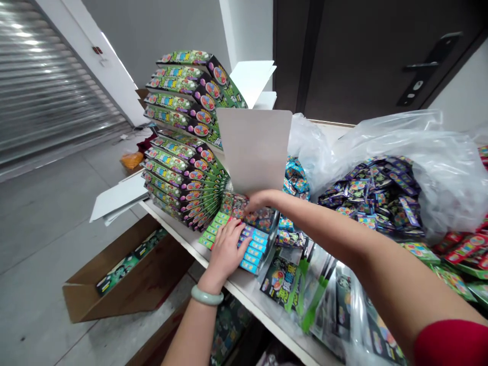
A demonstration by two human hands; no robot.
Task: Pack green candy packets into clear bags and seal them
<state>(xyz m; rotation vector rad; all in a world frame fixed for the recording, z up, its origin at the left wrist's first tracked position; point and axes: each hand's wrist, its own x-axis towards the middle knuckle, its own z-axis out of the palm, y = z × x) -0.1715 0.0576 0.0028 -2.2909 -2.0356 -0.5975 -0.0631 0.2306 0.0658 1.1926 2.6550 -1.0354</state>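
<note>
An open display box [271, 249] stands on the table with its white lid [254, 147] raised at the back. Rows of small green, purple and blue packets [251, 251] fill its front half. My left hand [227, 243], a pale bangle at the wrist, lies over these packets with its fingers stretched out. Farther back in the box, my right hand [258, 201] reaches down to dark packets [263, 219] near the lid. Its fingertips point downward and are partly hidden, so whether they grip a packet cannot be made out.
Stacked printed cartons [186, 178] rise at the left, fanned out. Plastic bags of blue packets [295, 175] and dark purple packets [375, 190] lie behind and right. Flat printed sleeves [282, 279] cover the table's front right. A brown cardboard box [125, 274] sits on the floor.
</note>
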